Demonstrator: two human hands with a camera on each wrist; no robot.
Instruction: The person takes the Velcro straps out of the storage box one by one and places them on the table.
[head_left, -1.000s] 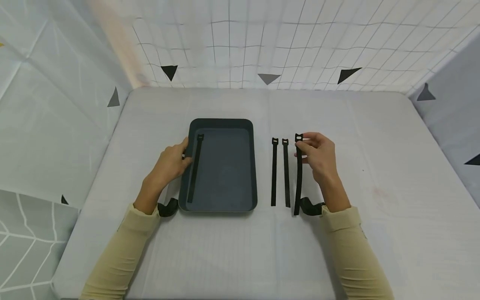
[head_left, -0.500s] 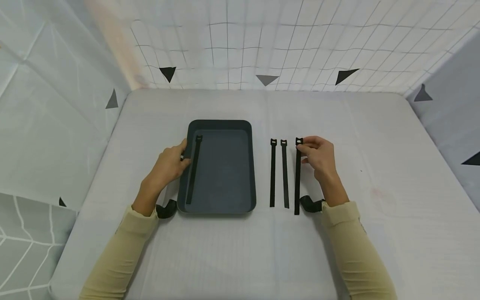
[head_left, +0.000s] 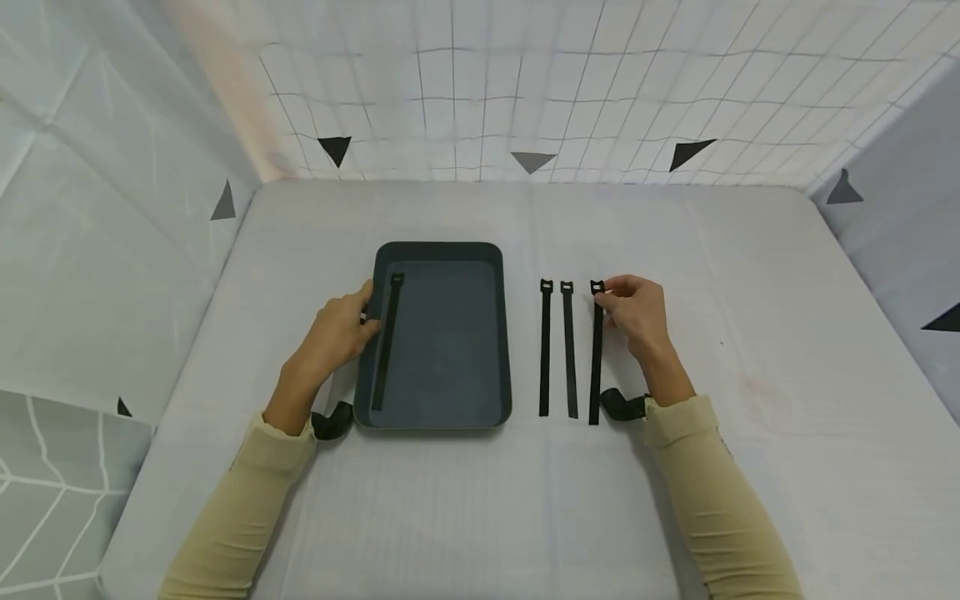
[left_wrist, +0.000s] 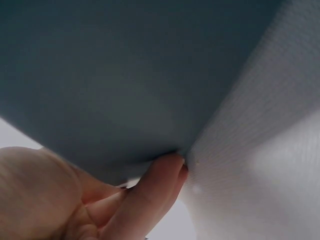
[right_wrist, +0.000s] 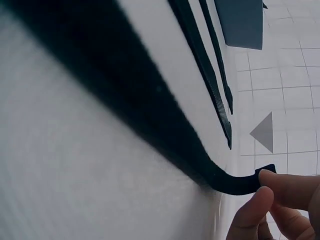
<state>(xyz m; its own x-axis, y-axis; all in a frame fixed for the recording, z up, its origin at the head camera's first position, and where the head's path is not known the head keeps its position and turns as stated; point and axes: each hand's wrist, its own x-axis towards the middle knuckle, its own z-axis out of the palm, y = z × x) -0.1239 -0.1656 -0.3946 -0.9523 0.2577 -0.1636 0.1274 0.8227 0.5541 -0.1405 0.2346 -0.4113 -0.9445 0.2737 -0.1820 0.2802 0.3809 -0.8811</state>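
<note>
A dark grey-blue tray (head_left: 450, 350) stands on the table, and one black hook-and-loop cable tie (head_left: 387, 342) lies along its left side. My left hand (head_left: 337, 333) grips the tray's left wall, thumb over the rim and fingers outside; the left wrist view shows fingertips against the wall. To the right of the tray, my right hand (head_left: 637, 312) pinches the slotted head of another cable tie (head_left: 597, 358) between thumb and finger. In the right wrist view this tie's head end (right_wrist: 242, 184) bends up off the table, while the rest runs down along it.
Two more black cable ties (head_left: 545, 350) (head_left: 569, 350) lie side by side between the tray and my right hand. A white grid-patterned wall (head_left: 480, 92) with dark triangles rises behind the table (head_left: 465, 517). Black camera mounts (head_left: 624, 405) sit at both wrists.
My right hand has lowered the pinched cable tie, bringing it straighter and nearer the table beside the other two. The left hand stays on the tray. The view shifts slightly.
</note>
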